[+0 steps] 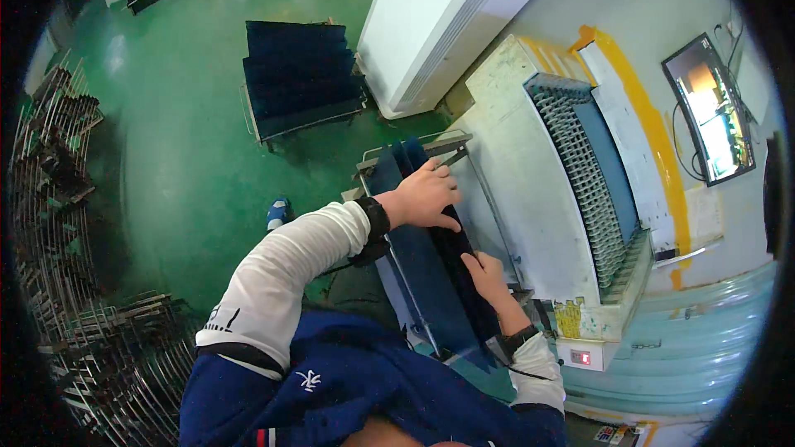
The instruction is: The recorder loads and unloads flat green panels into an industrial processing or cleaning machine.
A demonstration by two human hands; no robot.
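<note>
Dark blue flat panels (422, 265) stand on edge, close together, in a metal rack (451, 144) in front of me. My left hand (426, 196) lies over the upper edge of the panels, with fingers curled and thumb pointing toward my right hand. Nearer to me, my right hand (489, 277) grips the right-hand edge of the panels. Its thumb shows on top, while its other fingers are mostly hidden. Both hands appear closed on the same dark panel, though the panels overlap and their exact number is hidden.
To the right stands a white machine (530, 207) with rows of grey rollers (580, 174) in its opening. Another rack of dark panels (298, 74) stands ahead by a white cabinet (431, 25). Wire racks (58, 190) crowd the left. A screen (708, 108) hangs at right.
</note>
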